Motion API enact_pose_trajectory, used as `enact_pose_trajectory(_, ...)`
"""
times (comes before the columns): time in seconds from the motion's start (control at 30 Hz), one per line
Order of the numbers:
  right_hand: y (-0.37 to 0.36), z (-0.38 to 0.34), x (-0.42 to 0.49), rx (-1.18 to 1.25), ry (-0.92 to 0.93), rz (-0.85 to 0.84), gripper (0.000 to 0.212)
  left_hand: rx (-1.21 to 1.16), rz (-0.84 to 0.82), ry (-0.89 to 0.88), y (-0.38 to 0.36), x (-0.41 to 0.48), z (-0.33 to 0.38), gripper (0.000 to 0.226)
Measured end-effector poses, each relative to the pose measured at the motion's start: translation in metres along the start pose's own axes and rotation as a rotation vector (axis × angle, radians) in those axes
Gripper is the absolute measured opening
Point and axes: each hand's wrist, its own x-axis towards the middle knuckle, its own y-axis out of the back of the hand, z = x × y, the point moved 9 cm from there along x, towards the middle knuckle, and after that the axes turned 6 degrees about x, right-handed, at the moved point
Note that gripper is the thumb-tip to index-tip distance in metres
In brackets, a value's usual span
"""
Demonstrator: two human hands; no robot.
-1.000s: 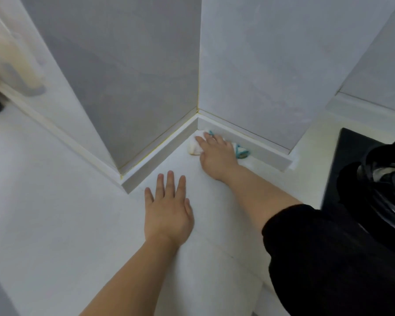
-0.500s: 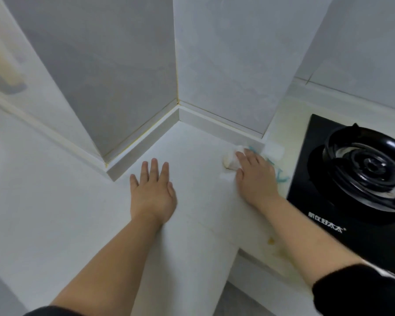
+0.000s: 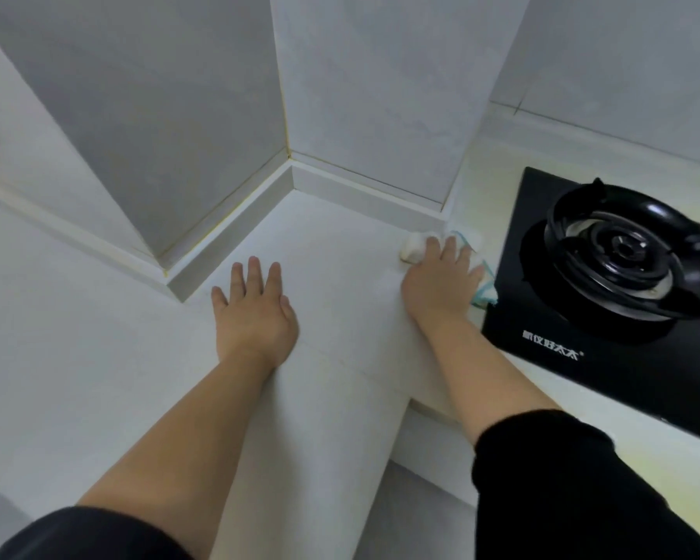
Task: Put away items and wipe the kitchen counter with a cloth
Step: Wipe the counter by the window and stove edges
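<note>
Where two grey tiled walls (image 3: 203, 115) meet in an inner corner, a pale white desk (image 3: 98, 377) wraps around it in an L shape, edged at the back by a low white upstand (image 3: 235, 220) with a yellowish seam along the joint. On this surface the left hand (image 3: 253, 313) lies flat, palm down, fingers spread and straight, its grip open and holding nothing, just in front of the jutting end of the upstand. Further right, the right hand (image 3: 441, 284) presses down on a white cloth (image 3: 415, 246) with a teal edge, fingers spread over it rather than curled around it, so the grip is open on top of the cloth. That cloth sits on the desk at the outer corner of the wall, touching the foot of the upstand, with its teal edge reaching the near left rim of a black glass hob (image 3: 582, 357). A black round burner (image 3: 623, 256) stands on the hob, and white lettering is printed near its front edge. Around the hob the desk looks faintly yellow. Both forearms are bare, with black sleeves (image 3: 562, 478) pushed up near the elbows. At the far left, something pale is blurred and cannot be made out.
</note>
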Motion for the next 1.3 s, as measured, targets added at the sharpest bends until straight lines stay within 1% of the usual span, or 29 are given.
enact_pose_trajectory(0.03,-0.002,-0.007,-0.006,0.01,0.039,-0.02,0.057,-0.003,0.0,0.002,0.0,0.001,-0.001,0.057)
enact_pose_trajectory(0.07,-0.003,-0.014,-0.017,-0.002,0.119,-0.029,0.058,-0.011,-0.001,0.002,0.0,0.001,-0.001,0.057)
enact_pose_trajectory(0.13,-0.005,-0.028,-0.042,-0.033,0.338,-0.079,0.058,-0.036,0.009,0.004,0.003,0.003,-0.002,0.056)
enact_pose_trajectory(0.2,-0.009,-0.026,-0.07,-0.065,0.479,-0.161,0.057,-0.062,0.049,-0.058,0.01,0.0,0.006,0.054)
enact_pose_trajectory(0.27,-0.012,-0.011,-0.101,-0.095,0.583,-0.21,0.058,-0.093,0.127,-0.176,0.02,-0.013,0.021,0.057)
enact_pose_trajectory(0.3,-0.009,-0.001,-0.116,-0.094,0.631,-0.21,0.062,-0.098,0.148,-0.228,0.022,-0.019,0.029,0.061)
enact_pose_trajectory(0.33,-0.006,0.014,-0.128,-0.081,0.665,-0.209,0.064,-0.098,0.153,-0.258,0.021,-0.026,0.036,0.064)
enact_pose_trajectory(0.4,0.002,0.055,-0.147,-0.082,0.696,-0.215,0.059,-0.09,0.121,-0.283,0.017,-0.043,0.051,0.063)
enact_pose_trajectory(0.5,0.016,0.128,-0.166,-0.108,0.647,-0.171,0.057,-0.075,0.05,-0.319,0.009,-0.07,0.08,0.06)
enact_pose_trajectory(0.57,0.023,0.155,-0.172,-0.078,0.56,-0.159,0.058,-0.057,0.023,-0.32,0.002,-0.079,0.09,0.054)
enact_pose_trajectory(0.6,0.024,0.157,-0.172,-0.081,0.529,-0.141,0.058,-0.048,0.018,-0.31,0.0,-0.08,0.091,0.053)
enact_pose_trajectory(0.67,0.023,0.14,-0.169,-0.114,0.525,-0.11,0.057,-0.018,0.006,-0.299,-0.002,-0.08,0.09,0.054)
enact_pose_trajectory(0.8,0.014,0.074,-0.144,-0.183,0.614,-0.075,0.056,0.006,-0.005,-0.295,-0.005,-0.078,0.09,0.055)
enact_pose_trajectory(0.87,0.012,0.052,-0.124,-0.252,0.598,-0.066,0.058,0.001,0.006,-0.298,-0.004,-0.079,0.09,0.055)
enact_pose_trajectory(0.93,0.014,0.04,-0.1,-0.323,0.476,-0.065,0.06,0.0,0.011,-0.3,-0.003,-0.078,0.09,0.055)
enact_pose_trajectory(1.0,0.017,0.035,-0.08,-0.363,0.288,-0.054,0.06,0.007,0.009,-0.293,-0.004,-0.079,0.088,0.055)
enact_pose_trajectory(1.1,0.018,0.035,-0.066,-0.277,0.037,-0.097,0.059,0.008,0.011,-0.292,-0.004,-0.08,0.088,0.054)
enact_pose_trajectory(1.17,0.021,0.039,-0.064,-0.203,-0.034,-0.123,0.057,0.011,0.012,-0.296,-0.003,-0.08,0.087,0.054)
enact_pose_trajectory(1.23,0.031,0.048,-0.064,-0.156,-0.013,-0.083,0.052,0.002,0.006,-0.3,-0.004,-0.079,0.087,0.054)
enact_pose_trajectory(1.3,0.034,0.05,-0.074,-0.131,0.125,0.0,0.055,-0.032,-0.002,-0.304,-0.003,-0.078,0.088,0.054)
